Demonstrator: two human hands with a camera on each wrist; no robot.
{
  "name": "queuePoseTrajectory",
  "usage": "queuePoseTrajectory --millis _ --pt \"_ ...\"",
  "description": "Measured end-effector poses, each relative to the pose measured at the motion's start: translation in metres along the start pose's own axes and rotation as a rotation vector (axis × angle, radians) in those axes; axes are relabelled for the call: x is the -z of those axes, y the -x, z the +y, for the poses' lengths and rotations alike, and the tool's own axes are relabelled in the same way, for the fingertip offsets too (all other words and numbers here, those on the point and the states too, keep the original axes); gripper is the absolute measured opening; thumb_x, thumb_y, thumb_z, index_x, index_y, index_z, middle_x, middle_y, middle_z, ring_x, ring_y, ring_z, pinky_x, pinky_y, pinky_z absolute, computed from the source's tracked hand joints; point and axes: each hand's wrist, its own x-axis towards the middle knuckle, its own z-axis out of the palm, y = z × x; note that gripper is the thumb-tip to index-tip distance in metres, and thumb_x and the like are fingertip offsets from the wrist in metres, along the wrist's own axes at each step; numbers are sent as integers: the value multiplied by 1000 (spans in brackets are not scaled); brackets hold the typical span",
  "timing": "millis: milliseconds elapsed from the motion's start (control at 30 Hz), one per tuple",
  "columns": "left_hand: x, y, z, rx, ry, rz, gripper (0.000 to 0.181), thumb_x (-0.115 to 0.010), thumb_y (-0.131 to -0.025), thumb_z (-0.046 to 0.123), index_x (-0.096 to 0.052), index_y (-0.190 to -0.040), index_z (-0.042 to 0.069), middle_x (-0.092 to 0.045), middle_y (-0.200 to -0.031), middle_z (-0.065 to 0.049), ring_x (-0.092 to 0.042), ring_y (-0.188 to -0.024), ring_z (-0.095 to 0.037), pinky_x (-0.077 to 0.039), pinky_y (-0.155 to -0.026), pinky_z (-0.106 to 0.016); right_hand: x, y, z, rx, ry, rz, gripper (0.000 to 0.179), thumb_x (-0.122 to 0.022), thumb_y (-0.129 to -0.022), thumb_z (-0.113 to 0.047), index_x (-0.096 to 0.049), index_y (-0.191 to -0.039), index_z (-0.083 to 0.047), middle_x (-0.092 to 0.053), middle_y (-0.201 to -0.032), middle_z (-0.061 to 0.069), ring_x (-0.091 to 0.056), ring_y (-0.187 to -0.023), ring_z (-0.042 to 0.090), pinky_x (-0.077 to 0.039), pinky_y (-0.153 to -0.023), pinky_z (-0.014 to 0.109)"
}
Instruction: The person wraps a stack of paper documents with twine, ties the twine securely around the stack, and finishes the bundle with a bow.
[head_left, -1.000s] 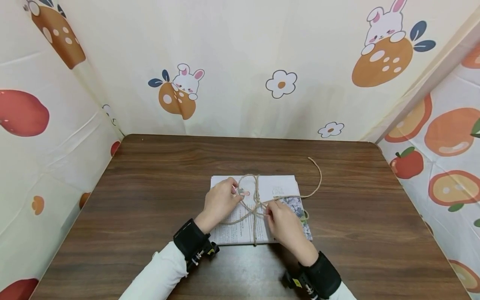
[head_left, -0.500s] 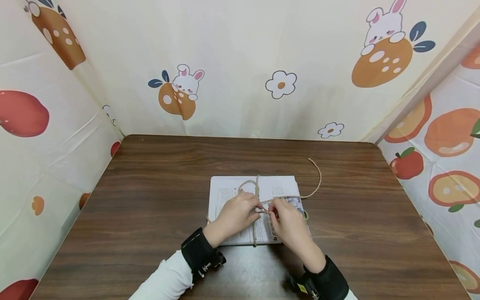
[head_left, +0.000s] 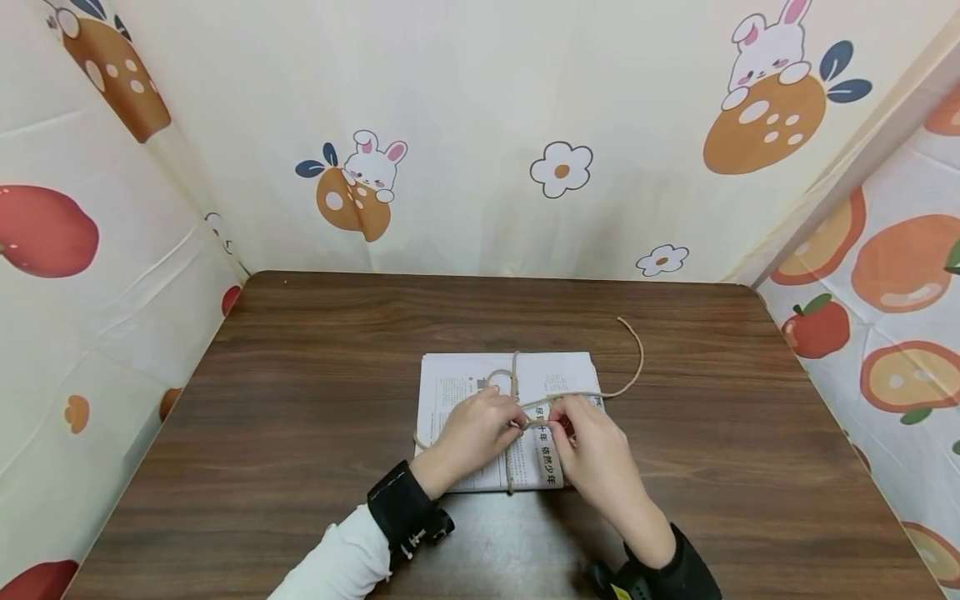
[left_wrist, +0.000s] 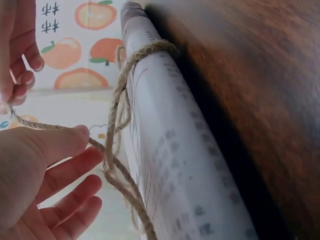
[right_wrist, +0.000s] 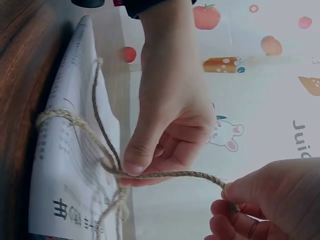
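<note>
A stack of printed paper (head_left: 450, 375) lies on the table with twine (head_left: 514, 379) wrapped round it both ways, crossing near its middle. My left hand (head_left: 480, 429) pinches the twine between thumb and index finger close to the crossing. To its right, my right hand (head_left: 600, 446) pinches a short twine end, seen at its fingertips in the right wrist view. Between the hands the twine (right_wrist: 185, 174) runs nearly straight, lifted off the paper. In the left wrist view the twine (left_wrist: 117, 100) loops over the paper's edge. Both hands partly cover the crossing.
Another loose twine tail (head_left: 637, 358) curves off the stack's right side onto the brown wooden table (head_left: 337, 350). Printed curtains with rabbits and fruit stand behind and at both sides of the table. Each wrist wears a black camera band (head_left: 401, 504).
My left hand has moved right and down from the loop at the upper left to the crossing and pinches the twine there. My right hand has drawn slightly right and down with the end.
</note>
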Motion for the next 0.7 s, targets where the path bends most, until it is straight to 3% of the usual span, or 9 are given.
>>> queuePoseTrajectory --millis 167,433,533,700 --pt "0 -2 3 -9 16 30 5 -70 -79 16 -66 -80 18 -67 -80 10 -53 -73 -7 -45 -63 -21 2 0 7 2 -29 14 21 -71 -73 1 -57 -82 -12 -55 -76 -4 -52 -67 6 -44 -56 22" --pt "3 -1 7 48 97 48 5 -65 -84 14 -63 -86 17 -67 -81 8 -59 -67 -5 -47 -61 -24 -2 0 34 29 -36 -6 17 -69 -73 0 -59 -82 -11 -57 -77 -2 -57 -67 11 -46 -56 25" --pt "4 0 9 53 126 49 5 -63 -86 13 -62 -89 17 -66 -81 8 -59 -67 -4 -47 -61 -23 -5 -2 50 45 1 -48 15 -69 -75 -3 -61 -85 -11 -58 -79 0 -58 -69 14 -47 -57 28" --pt "11 0 10 54 189 60 5 -62 -87 12 -62 -91 15 -65 -83 6 -59 -74 -5 -47 -65 -21 -10 -4 79 84 110 -184 22 -71 -77 -8 -63 -97 -8 -58 -86 5 -55 -72 19 -43 -60 32"
